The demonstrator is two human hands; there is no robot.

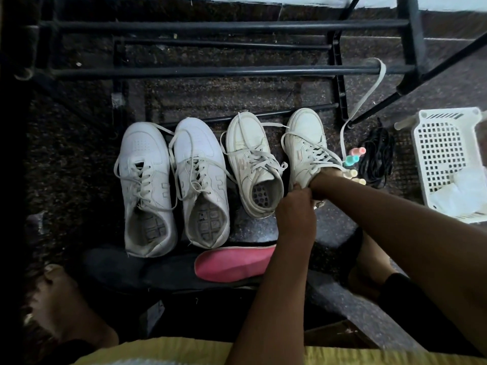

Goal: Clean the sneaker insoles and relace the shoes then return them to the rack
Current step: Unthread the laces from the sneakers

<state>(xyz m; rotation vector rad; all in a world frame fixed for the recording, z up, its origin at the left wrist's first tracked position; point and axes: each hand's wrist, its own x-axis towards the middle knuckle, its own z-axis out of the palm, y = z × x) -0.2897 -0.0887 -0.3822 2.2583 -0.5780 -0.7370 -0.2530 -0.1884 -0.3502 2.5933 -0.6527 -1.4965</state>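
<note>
The scene is dim, with the left side and bottom corners falling into near-black shadow. The white sneakers (pixel 147 185) and the plastic basket (pixel 445 159) on the right catch the most light and look soft, slightly washed out. Wide-angle distortion bends the rack bars (pixel 210 71), and edges are blurry.

A single head-worn wide-angle view looks steeply down, close over the floor (pixel 79 167) before the rack (pixel 210 72).
</note>
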